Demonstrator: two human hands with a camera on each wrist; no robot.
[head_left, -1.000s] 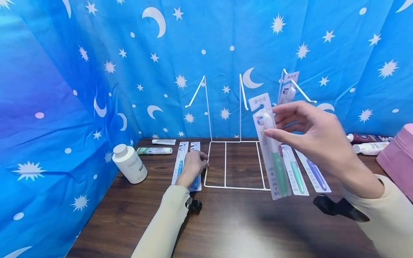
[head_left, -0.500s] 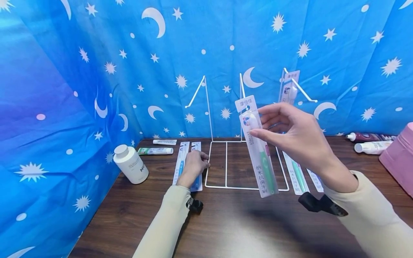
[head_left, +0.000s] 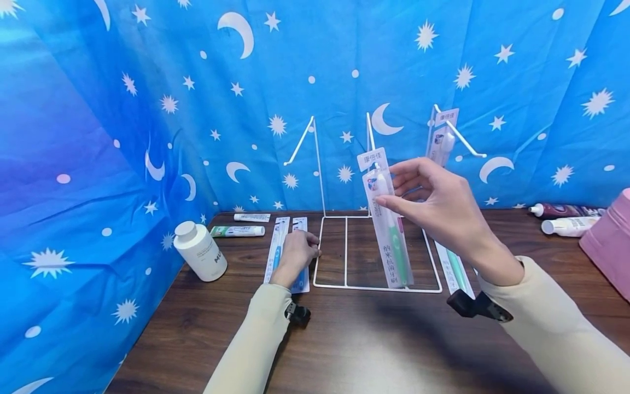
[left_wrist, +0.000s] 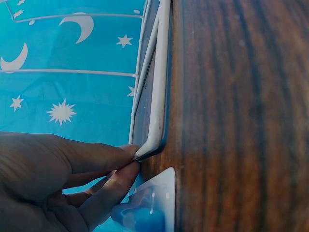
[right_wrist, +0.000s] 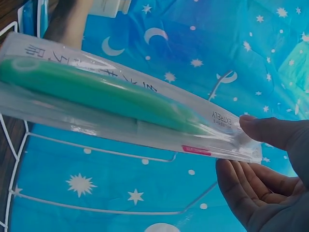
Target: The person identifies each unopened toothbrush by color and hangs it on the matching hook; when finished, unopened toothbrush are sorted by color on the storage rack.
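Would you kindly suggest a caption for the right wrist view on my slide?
Right hand pinching a packaged green toothbrush, white rack and starry cloth behind.

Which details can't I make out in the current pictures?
Head: middle of one blue toothbrush pack, covered by the left hand.
Head: top of the lying green toothbrush pack, behind the right hand.
Head: right side of the pink container, cut off by the edge.
Left wrist: rest of the white wire rack, past the frame edges.
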